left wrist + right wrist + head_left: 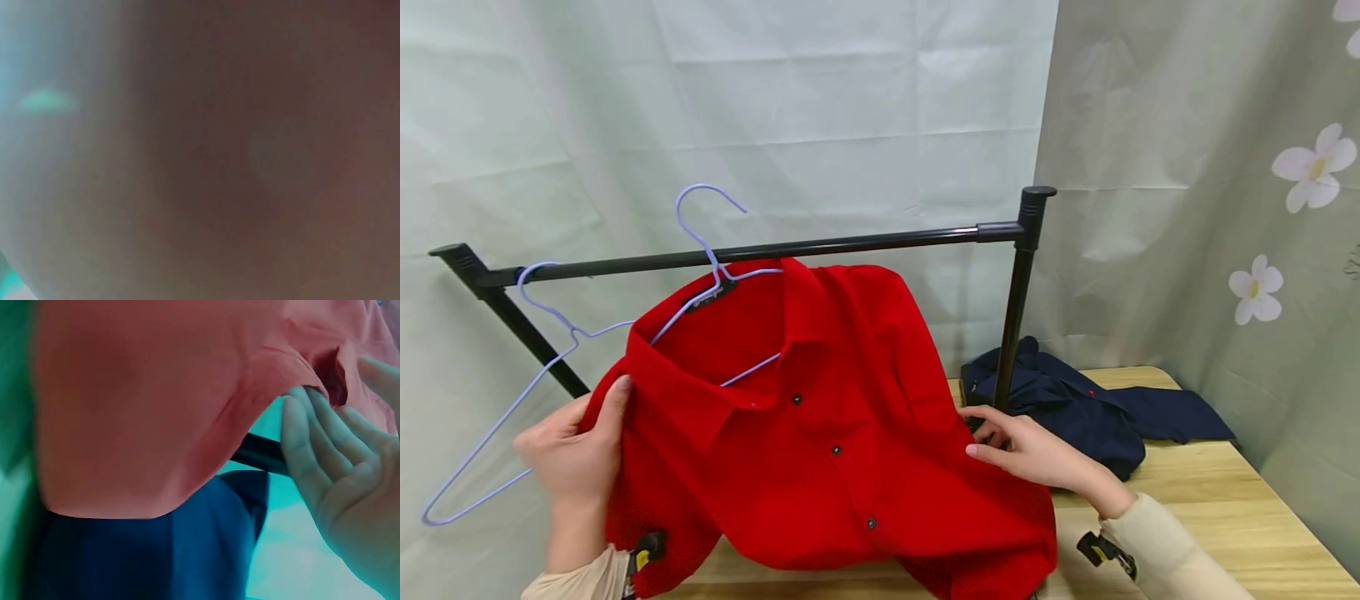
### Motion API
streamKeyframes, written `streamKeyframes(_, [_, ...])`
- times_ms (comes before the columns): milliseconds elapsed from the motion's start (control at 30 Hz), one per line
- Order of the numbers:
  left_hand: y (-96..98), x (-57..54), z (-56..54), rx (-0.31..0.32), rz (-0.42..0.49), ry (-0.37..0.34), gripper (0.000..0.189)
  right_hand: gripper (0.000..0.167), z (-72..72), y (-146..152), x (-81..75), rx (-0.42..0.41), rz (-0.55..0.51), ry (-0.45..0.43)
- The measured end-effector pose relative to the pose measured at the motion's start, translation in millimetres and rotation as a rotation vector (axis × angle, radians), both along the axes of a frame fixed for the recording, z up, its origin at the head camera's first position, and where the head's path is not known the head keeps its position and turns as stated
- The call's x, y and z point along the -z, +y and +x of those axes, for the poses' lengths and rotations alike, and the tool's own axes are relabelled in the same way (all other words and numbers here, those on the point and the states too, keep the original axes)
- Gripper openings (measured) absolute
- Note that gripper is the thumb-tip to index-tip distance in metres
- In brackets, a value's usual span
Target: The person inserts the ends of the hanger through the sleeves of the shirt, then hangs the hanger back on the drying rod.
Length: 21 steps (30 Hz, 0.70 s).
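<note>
A red buttoned shirt (850, 467) is draped over a lavender hanger (688, 218), whose hook rises above a black rail. My left hand (576, 450) grips the shirt's shoulder at the left, thumb in front. At the shirt's right side my right hand (1030, 450) touches the cloth with its fingers extended, the thumb apart from them. In the right wrist view, fingertips of that hand (344, 487) reach behind the edge of the red cloth (144, 412). The left wrist view is too blurred to make anything out.
The black rail (850, 243) spans between two posts, the right post (1017, 308) standing beside my right hand. A second lavender hanger (482, 446) hangs at the left. Dark navy clothing (1075, 408) lies on the wooden table (1247, 517), with curtains behind.
</note>
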<state>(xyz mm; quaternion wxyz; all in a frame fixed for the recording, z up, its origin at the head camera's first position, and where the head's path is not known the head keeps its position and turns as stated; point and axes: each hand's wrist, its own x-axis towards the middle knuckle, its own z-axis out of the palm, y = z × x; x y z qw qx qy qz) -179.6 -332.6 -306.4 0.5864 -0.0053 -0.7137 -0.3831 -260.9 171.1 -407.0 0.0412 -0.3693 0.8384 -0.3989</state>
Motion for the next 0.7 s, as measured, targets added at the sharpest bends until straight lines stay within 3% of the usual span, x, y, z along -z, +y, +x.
streamKeyframes(333, [-12.3, -3.5, 6.7, -0.073, -0.013, 0.007, 0.034, 0.055, -0.5, -4.7, 17.5, -0.082, 0.127, 0.050])
streamKeyframes(533, [-15.7, -5.4, 12.7, -0.102, -0.017, 0.006, 0.033, 0.040, -2.6, -9.2, 24.1, -0.169, 0.140, 0.090])
streamKeyframes(700, [-18.6, -5.9, 16.2, -0.110, -0.019, -0.004, 0.032, 0.027, -3.7, -15.8, 27.3, -0.174, 0.149, 0.165])
